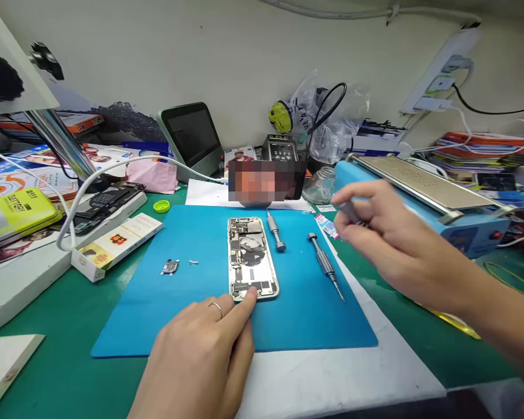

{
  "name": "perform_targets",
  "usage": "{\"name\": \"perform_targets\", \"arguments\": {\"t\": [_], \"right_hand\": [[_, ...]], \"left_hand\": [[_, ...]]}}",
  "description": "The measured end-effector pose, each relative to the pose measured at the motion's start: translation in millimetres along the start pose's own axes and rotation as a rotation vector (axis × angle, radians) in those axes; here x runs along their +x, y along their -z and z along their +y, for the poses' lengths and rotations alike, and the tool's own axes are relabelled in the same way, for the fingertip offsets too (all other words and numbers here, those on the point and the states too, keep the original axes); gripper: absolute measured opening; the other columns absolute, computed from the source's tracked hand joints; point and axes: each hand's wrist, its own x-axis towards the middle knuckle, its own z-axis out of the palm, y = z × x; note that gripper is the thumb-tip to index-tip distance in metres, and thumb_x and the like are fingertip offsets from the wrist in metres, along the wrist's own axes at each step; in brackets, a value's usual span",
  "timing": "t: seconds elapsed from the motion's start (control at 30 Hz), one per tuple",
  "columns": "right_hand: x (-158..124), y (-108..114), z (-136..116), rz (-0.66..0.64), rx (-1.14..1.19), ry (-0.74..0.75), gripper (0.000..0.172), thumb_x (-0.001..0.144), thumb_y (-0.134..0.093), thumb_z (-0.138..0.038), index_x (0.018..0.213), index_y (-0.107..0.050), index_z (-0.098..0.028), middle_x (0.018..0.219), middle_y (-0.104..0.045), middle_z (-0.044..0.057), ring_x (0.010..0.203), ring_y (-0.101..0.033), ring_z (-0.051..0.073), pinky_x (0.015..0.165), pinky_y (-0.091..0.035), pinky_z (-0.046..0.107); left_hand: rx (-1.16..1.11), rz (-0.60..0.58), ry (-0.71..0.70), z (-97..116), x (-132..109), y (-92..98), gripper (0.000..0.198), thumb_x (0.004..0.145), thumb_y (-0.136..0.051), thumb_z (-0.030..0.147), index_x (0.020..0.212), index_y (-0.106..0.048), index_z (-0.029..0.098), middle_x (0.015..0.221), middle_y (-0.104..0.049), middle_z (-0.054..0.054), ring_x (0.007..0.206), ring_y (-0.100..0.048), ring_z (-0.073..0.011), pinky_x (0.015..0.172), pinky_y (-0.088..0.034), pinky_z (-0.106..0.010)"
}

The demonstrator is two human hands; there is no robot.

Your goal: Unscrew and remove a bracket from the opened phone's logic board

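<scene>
left hand [198,346]: straight forefinger likely bracing opened white phone [250,256], far edge of blue mat [135,320]; right hand [388,235] clamped on grey cylinder [353,213]; next: careful aim.

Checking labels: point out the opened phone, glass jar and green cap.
Opened phone [252,256]: head view, middle of its exposed insides.
Glass jar [322,186]: head view, side wall.
Green cap [161,206]: head view, middle of its face.

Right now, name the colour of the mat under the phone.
The mat is blue; the head view shows it.
</scene>
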Motion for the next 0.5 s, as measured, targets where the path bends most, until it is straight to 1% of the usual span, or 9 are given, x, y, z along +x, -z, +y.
{"name": "perform_targets", "arguments": {"t": [0.03, 0.07, 0.1, 0.13, 0.17, 0.23, 0.3, 0.4, 0.5], "right_hand": [[-2.4, 4.7, 7.8, -0.082, -0.043, -0.051, 0.016, 0.107, -0.05, -0.037, 0.121, -0.052, -0.029, 0.071, -0.059, -0.004, 0.052, -0.053, 0.018, 0.047, -0.039, 0.031], [-3.8, 6.2, 14.1, -0.166, -0.078, -0.1, 0.019, 0.106, -0.053, -0.042, 0.116, -0.054, -0.027, 0.064, -0.058, -0.005, 0.047, -0.05, 0.018, 0.045, -0.037, 0.031], [-4.1, 5.1, 18.8, -0.29, -0.146, -0.178, 0.027, 0.105, -0.053, -0.051, 0.116, -0.053, -0.026, 0.062, -0.059, -0.005, 0.048, -0.054, 0.019, 0.046, -0.038, 0.031], [-3.1, 2.3, 21.9, -0.336, -0.175, -0.207, 0.033, 0.103, -0.055, -0.055, 0.115, -0.053, -0.025, 0.063, -0.061, -0.005, 0.05, -0.057, 0.021, 0.048, -0.038, 0.031], [-0.8, -1.2, 23.6, -0.371, -0.198, -0.223, 0.034, 0.102, -0.056, -0.056, 0.115, -0.053, -0.024, 0.065, -0.065, -0.003, 0.053, -0.06, 0.022, 0.05, -0.039, 0.031], [6.5, -6.8, 24.4, -0.404, -0.233, -0.215, 0.03, 0.1, -0.058, -0.05, 0.113, -0.054, -0.024, 0.073, -0.07, -0.001, 0.06, -0.065, 0.024, 0.053, -0.041, 0.031], [14.5, -7.9, 23.8, -0.433, -0.277, -0.178, 0.022, 0.098, -0.06, -0.042, 0.111, -0.055, -0.025, 0.076, -0.071, 0.0, 0.063, -0.065, 0.024, 0.054, -0.041, 0.031], [23.0, -3.1, 25.9, -0.456, -0.363, -0.089, 0.015, 0.095, -0.06, -0.03, 0.108, -0.056, -0.025, 0.08, -0.071, 0.002, 0.063, -0.064, 0.024, 0.053, -0.038, 0.031], [29.4, 1.7, 34.9, -0.46, -0.465, 0.027, 0.015, 0.093, -0.055, -0.019, 0.107, -0.057, -0.024, 0.089, -0.072, 0.007, 0.063, -0.062, 0.023, 0.054, -0.034, 0.032]], "left_hand": [[-0.011, -0.004, -0.012, -1.7, 0.2, 0.2, 0.042, 0.109, -0.045, 0.022, 0.142, -0.07, 0.028, 0.097, -0.08, 0.002, 0.08, -0.078, -0.0198, 0.06, -0.06, -0.034], [-0.018, -0.004, -0.015, -3.2, 0.3, 0.3, 0.042, 0.109, -0.045, 0.023, 0.142, -0.071, 0.028, 0.1, -0.081, 0.002, 0.081, -0.079, -0.0199, 0.06, -0.061, -0.034], [-0.019, -0.004, -0.008, -4.3, 0.4, 0.5, 0.042, 0.109, -0.045, 0.024, 0.142, -0.071, 0.028, 0.104, -0.082, 0.002, 0.084, -0.08, -0.0204, 0.06, -0.062, -0.034], [-0.017, 0.006, 0.002, -4.9, 0.5, 0.8, 0.042, 0.109, -0.045, 0.025, 0.142, -0.072, 0.029, 0.109, -0.083, 0.001, 0.087, -0.081, -0.0213, 0.06, -0.062, -0.033], [-0.015, 0.012, 0.013, -5.0, 0.6, 1.1, 0.042, 0.109, -0.046, 0.026, 0.141, -0.072, 0.029, 0.115, -0.083, 0.0, 0.091, -0.082, -0.0222, 0.061, -0.063, -0.033], [-0.024, 0.007, 0.035, -4.1, 0.9, 2.1, 0.042, 0.109, -0.045, 0.027, 0.14, -0.074, 0.029, 0.12, -0.083, -0.001, 0.094, -0.082, -0.0237, 0.061, -0.064, -0.033], [-0.043, -0.014, 0.053, -2.4, 1.5, 3.4, 0.043, 0.109, -0.044, 0.026, 0.138, -0.075, 0.03, 0.117, -0.084, -0.001, 0.091, -0.082, -0.024, 0.062, -0.065, -0.035], [-0.053, -0.026, 0.066, -0.2, 3.3, 5.1, 0.045, 0.109, -0.042, 0.025, 0.138, -0.075, 0.033, 0.11, -0.084, 0.0, 0.09, -0.082, -0.0251, 0.065, -0.066, -0.037], [-0.059, -0.022, 0.086, 2.2, 5.4, 6.2, 0.045, 0.109, -0.042, 0.027, 0.137, -0.076, 0.034, 0.109, -0.084, 0.0, 0.089, -0.082, -0.025, 0.065, -0.065, -0.037]]}}
